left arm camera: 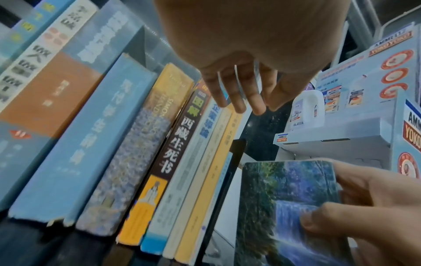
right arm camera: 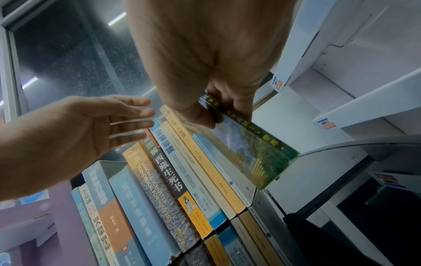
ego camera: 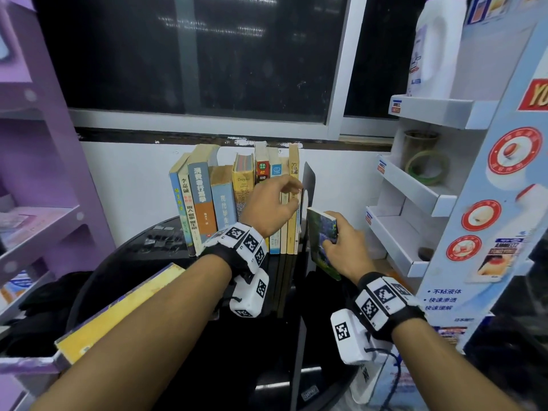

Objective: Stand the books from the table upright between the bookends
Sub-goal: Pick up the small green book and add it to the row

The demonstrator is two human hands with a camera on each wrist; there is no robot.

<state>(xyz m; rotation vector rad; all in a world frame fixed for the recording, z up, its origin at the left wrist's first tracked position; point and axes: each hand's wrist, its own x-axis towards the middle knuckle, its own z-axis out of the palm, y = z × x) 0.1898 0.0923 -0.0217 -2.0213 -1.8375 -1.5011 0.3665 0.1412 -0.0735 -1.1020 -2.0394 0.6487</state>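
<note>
A row of books [ego camera: 234, 200] stands upright on the black round table [ego camera: 252, 351], ending at a black bookend [ego camera: 309, 182] on the right. My left hand [ego camera: 292, 192] hovers with straight, spread fingers [left arm camera: 239, 100] by the tops of the thin yellow books [left arm camera: 214, 172] at the row's right end. My right hand [ego camera: 335, 232] grips a small book with a green and blue waterfall cover [ego camera: 320, 232], tilted, just in front of the bookend. The thumb and fingers [right arm camera: 216, 115] pinch its top edge, and the book [right arm camera: 255, 151] leans against the last book of the row.
A large yellow book [ego camera: 118, 312] lies flat at the table's left front. A purple shelf unit [ego camera: 44, 173] stands close on the left, and a white display rack [ego camera: 415, 203] with a tape roll [ego camera: 427, 170] crowds the right. The wall runs behind the books.
</note>
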